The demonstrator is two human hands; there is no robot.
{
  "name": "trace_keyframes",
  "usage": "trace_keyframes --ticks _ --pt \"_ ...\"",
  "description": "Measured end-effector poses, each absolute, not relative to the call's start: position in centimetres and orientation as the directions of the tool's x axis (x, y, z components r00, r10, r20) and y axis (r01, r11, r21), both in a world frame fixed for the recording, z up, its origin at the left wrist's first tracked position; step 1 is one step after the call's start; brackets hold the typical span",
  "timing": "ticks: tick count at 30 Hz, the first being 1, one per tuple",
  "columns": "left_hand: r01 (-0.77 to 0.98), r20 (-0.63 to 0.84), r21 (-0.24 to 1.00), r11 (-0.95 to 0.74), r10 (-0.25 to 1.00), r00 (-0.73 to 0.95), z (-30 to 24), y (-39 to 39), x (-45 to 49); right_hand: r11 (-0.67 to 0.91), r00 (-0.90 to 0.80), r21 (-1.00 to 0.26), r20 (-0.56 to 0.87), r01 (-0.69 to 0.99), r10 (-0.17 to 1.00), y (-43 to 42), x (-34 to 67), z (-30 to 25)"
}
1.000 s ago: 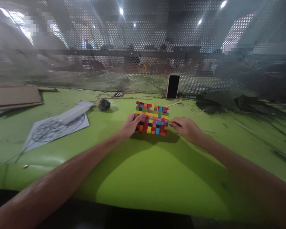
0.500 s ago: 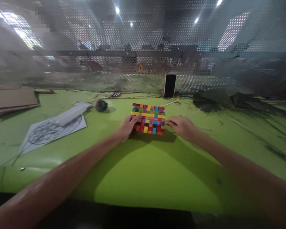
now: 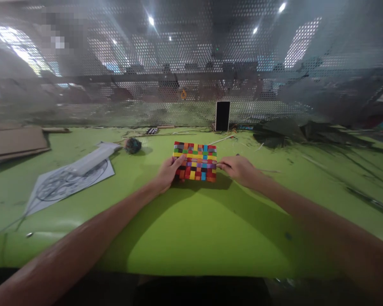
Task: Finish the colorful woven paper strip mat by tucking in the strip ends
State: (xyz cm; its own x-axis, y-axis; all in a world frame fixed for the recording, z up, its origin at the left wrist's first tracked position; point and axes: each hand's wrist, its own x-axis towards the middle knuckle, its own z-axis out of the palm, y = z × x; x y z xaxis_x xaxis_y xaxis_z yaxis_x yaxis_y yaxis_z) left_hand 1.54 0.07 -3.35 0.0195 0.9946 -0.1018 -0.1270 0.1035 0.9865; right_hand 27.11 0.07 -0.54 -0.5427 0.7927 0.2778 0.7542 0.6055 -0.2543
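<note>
A small woven piece (image 3: pixel 196 172) of multicoloured strips, in red, yellow, blue, orange, black and green, is held up slightly tilted above the table. My left hand (image 3: pixel 170 172) grips its left edge, thumb on the front and the other fingers mostly hidden behind. At the right edge, my right hand (image 3: pixel 238 168) is closed in a pinch on a thin pale strip that lies across the middle of the weave. How far the strip runs inside the fingers is hidden. A thin pale length (image 3: pixel 270 171) shows beyond that hand; whether it is the same strip I cannot tell.
A dark ball (image 3: pixel 133 145) and a printed sheet (image 3: pixel 67 182) with a white roll (image 3: pixel 94 160) lie left of the hands. Cardboard (image 3: pixel 15 142) is farther left. A phone (image 3: pixel 222 116) stands against the perforated screen (image 3: pixel 191 55). Dark leaves (image 3: pixel 277 131) lie right.
The whole view has shifted slightly, so the hands and woven piece appear a little farther left. Both hands keep their hold, and nothing is let go.
</note>
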Motion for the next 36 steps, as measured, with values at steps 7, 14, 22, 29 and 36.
trace_keyframes --ticks 7,14,22,29,36 --pt "-0.110 -0.142 0.984 0.142 0.990 0.006 -2.9 -0.2 1.6 0.551 -0.506 -0.250 0.224 0.796 0.833 0.0 26.7 -0.6" --pt "-0.030 -0.051 0.998 0.053 0.994 0.092 -4.0 0.5 0.8 0.569 -0.521 -0.226 0.239 0.791 0.819 -0.1 26.5 -0.4" --pt "0.062 -0.030 0.998 0.024 0.994 0.105 -4.4 0.8 0.5 0.558 -0.513 -0.204 0.235 0.804 0.825 0.2 26.7 -0.6" --pt "0.080 -0.034 0.996 0.025 0.994 0.103 -4.2 0.7 0.7 0.563 -0.519 -0.203 0.231 0.802 0.823 0.3 26.8 -0.8" --pt "-0.042 -0.078 0.996 0.079 0.997 0.018 -3.3 0.5 0.8 0.561 -0.516 -0.262 0.226 0.785 0.826 0.0 26.8 -0.2"
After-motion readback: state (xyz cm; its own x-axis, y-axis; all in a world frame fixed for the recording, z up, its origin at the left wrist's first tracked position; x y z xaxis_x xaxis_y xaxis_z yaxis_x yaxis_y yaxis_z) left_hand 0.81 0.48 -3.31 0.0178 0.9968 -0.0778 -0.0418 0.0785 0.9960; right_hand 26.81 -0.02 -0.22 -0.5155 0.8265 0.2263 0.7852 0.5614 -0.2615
